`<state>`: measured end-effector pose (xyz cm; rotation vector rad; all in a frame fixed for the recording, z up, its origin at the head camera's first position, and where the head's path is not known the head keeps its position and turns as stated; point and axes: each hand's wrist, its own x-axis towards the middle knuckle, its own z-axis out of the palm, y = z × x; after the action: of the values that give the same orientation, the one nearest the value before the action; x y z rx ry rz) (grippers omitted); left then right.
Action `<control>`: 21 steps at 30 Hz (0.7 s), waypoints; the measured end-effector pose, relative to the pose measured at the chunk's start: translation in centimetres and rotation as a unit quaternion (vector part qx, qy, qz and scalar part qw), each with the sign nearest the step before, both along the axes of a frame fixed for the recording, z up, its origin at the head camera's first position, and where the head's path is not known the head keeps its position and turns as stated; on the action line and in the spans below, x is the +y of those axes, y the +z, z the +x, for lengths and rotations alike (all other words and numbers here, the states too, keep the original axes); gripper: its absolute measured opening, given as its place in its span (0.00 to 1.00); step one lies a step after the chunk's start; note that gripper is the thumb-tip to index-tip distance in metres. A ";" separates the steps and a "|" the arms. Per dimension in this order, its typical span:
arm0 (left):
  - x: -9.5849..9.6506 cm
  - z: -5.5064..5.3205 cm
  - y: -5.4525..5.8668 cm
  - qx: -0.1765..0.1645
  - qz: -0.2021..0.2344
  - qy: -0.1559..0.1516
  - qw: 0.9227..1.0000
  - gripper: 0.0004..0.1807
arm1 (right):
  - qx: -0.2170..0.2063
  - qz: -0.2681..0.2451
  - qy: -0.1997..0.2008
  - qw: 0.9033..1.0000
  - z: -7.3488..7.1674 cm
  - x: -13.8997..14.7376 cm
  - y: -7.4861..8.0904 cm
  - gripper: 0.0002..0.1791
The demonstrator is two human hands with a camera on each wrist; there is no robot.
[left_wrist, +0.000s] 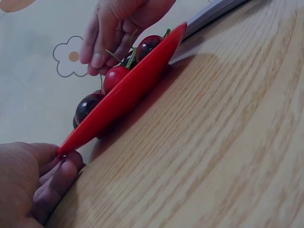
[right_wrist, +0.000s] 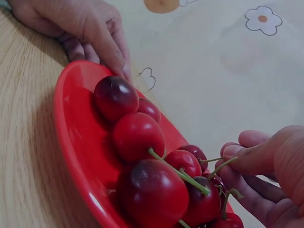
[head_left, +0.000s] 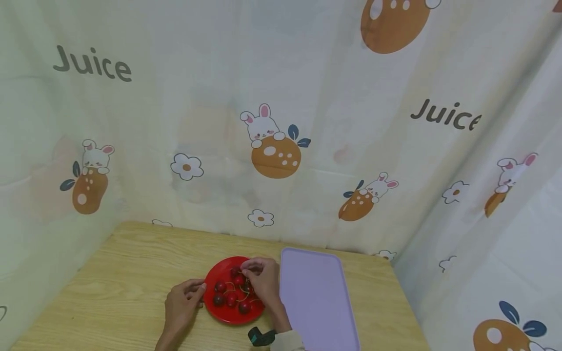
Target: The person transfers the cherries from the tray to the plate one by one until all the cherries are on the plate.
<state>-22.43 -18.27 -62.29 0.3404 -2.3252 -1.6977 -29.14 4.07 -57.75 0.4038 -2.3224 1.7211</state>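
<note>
A round red plate holds several dark red cherries with green stems. My left hand pinches the plate's left rim between thumb and fingers, as the left wrist view also shows. Over the plate's far right side, my right hand has thumb and fingertips together at the stem of a cherry near the back. That stem runs into the pinch in the right wrist view, and the cherry sits among the others. Another stem overlaps the right thumb in the same view.
A pale purple rectangular tray lies just right of the plate, partly behind the right forearm. Both rest on a light wood table. A curtain with printed rabbits, fruit and flowers hangs along the table's back and sides.
</note>
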 end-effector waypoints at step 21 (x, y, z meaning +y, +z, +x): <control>0.0 0.2 0.1 0.003 -0.006 -0.002 1.000 0.13 | 0.005 0.003 0.025 1.000 0.4 0.5 0.3 0.07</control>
<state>-22.27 -18.25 -62.19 0.3294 -2.3326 -1.6826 -28.71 4.58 -57.47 0.4739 -2.3304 1.7317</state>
